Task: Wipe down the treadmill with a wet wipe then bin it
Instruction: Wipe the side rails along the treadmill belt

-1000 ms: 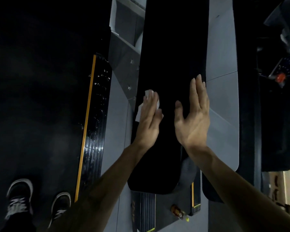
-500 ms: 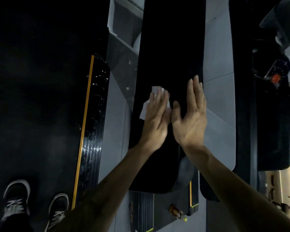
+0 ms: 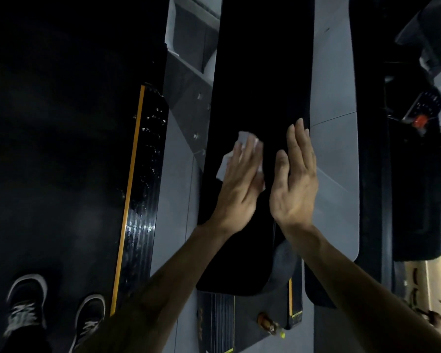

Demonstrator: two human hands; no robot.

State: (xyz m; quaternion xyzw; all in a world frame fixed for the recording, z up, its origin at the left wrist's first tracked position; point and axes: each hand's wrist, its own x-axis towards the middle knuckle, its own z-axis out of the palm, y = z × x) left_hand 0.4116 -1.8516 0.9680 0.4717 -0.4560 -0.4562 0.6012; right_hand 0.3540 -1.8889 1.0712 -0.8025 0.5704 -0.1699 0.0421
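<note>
Both bare forearms reaching forward, side by side. Left hand (image 3: 242,179) lying flat, fingers straight and together, pressing down, looking slightly blurred. Right hand (image 3: 294,179) held open next to it, palm facing left, fingers straight, thumb up. Hands close but not touching.

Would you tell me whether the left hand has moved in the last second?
Yes. The left hand with the wet wipe slid right, away from the black panel's left edge.

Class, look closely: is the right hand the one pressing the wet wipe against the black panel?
No: the left hand presses the wet wipe; the right hand is bare.
</note>
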